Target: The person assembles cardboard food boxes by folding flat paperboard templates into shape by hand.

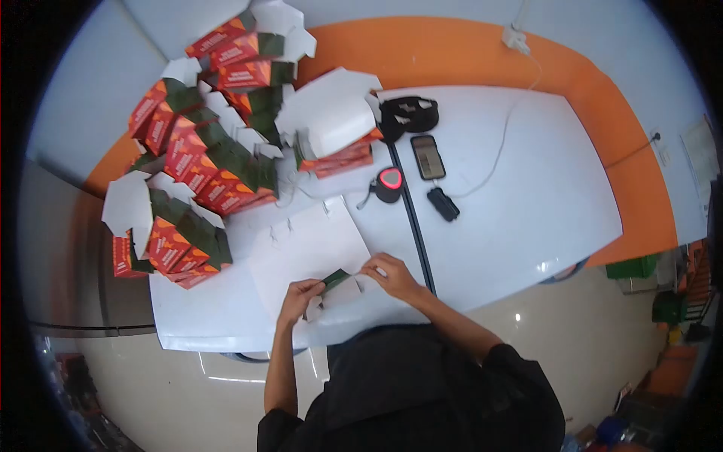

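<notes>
A white carton sheet point(309, 245) with small cut slots lies flat on the table in front of me. At its near edge stands a folded carton flap point(336, 279), dark green on one face and white on the other. I cannot tell whether the flap belongs to the sheet. My left hand point(303, 294) is closed on the flap's left end, thumb and fingers pinched together. On the right, my right hand point(392, 276) pinches a thin pale edge by the flap's other end.
Folded red and green cartons point(203, 166) are piled at the left and back. White carton sheets point(331, 113) lean at the back middle. A black round device with a red ring point(389, 179), a phone point(428, 158), a small black device point(443, 204) and black straps point(410, 114) lie right.
</notes>
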